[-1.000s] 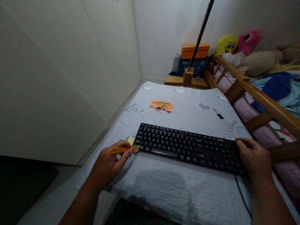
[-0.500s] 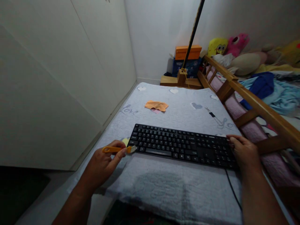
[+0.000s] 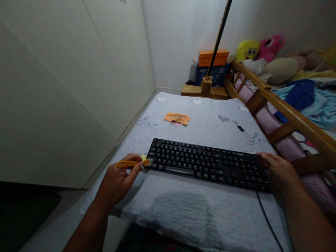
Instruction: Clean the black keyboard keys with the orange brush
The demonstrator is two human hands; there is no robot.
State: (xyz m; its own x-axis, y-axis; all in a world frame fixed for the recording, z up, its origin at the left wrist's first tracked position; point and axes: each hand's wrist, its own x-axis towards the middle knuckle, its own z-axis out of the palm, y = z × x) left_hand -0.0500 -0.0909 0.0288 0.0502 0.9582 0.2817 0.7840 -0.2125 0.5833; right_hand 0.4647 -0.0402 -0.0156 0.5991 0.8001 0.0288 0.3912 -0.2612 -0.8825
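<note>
Grey quilted mattress between white wardrobe and wooden bed rail bears keyboard.

Black keyboard — orange-handled brush, pale bristles perhaps; lavender-grey quilt with heart prints, orange cloth.

White walls enclose a quilted mattress beside a wooden bed rail.

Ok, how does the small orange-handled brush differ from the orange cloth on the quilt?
The small orange-handled brush is pinched in the left hand, bristles at the black keyboard's left end; the crumpled orange cloth lies untouched beyond the keyboard. The brush is slim and straight, the cloth flat and rumpled. Both are orange.
</note>
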